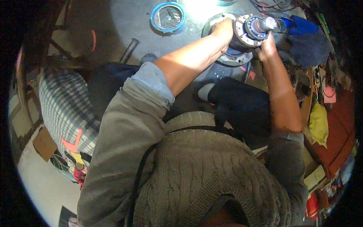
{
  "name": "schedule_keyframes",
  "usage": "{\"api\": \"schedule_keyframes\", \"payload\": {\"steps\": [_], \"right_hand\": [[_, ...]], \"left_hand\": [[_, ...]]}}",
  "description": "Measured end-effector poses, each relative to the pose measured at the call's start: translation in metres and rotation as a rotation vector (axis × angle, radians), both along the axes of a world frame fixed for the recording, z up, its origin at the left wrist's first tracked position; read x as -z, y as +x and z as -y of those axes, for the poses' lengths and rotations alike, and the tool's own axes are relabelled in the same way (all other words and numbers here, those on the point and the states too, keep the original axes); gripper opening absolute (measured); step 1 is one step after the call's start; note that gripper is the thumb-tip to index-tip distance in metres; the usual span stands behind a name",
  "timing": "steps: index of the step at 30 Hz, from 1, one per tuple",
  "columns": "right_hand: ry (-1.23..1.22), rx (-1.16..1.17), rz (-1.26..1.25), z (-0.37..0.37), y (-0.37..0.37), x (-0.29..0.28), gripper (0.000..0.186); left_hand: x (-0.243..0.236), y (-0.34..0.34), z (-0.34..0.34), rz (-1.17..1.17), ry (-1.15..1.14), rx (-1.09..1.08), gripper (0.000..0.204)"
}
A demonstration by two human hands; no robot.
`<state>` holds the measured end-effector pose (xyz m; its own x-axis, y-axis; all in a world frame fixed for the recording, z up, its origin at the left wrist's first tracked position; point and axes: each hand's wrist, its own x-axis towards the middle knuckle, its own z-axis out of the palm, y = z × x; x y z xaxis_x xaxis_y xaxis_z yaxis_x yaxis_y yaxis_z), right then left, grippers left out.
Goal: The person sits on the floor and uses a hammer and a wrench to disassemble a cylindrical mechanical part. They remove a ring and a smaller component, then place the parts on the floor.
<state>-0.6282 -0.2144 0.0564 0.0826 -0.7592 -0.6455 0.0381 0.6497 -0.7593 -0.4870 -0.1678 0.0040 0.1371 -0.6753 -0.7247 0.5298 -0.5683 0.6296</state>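
Observation:
A heavy cylindrical metal machine part (242, 32) is between my two hands, tilted with its shaft end (267, 24) up and to the right. A ball bearing (250, 27) sits round the shaft, above a pale metal ring with holes. My left hand (223, 31) grips the part's left side, its fingertips hidden. On the lower right side, my right hand (268, 46) is closed against it, its fingers partly behind the part. Below it lies a round metal flange (238, 60) with bolt holes; I cannot tell whether the two are joined.
A blue-rimmed round container (152, 19) stands on the grey floor at the far left of the part. Nearer lies a dark metal bar (130, 49). Blue cloth (304, 25) and black cables (272, 5) are at far right. Checked fabric (64, 98) is at left, a yellow bag (318, 123) at right.

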Motion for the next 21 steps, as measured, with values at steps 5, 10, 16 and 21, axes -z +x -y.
{"api": "schedule_keyframes", "payload": {"steps": [5,10,16,21], "right_hand": [[-0.213,-0.14,0.272,0.01,0.021,-0.057,0.036],[-0.437,-0.259,0.35,0.006,0.067,-0.065,0.04],[-0.433,-0.347,0.446,-0.013,0.145,-0.064,0.035],[-0.408,-0.346,0.458,-0.021,0.183,-0.049,0.031]], "left_hand": [[-0.105,0.048,-0.021,-0.078,-0.257,-0.019,0.046],[-0.181,0.103,-0.05,-0.126,-0.45,0.017,0.043],[-0.186,0.158,-0.064,-0.093,-0.467,-0.011,0.04],[-0.158,0.186,-0.067,-0.027,-0.42,-0.047,0.041]]}}
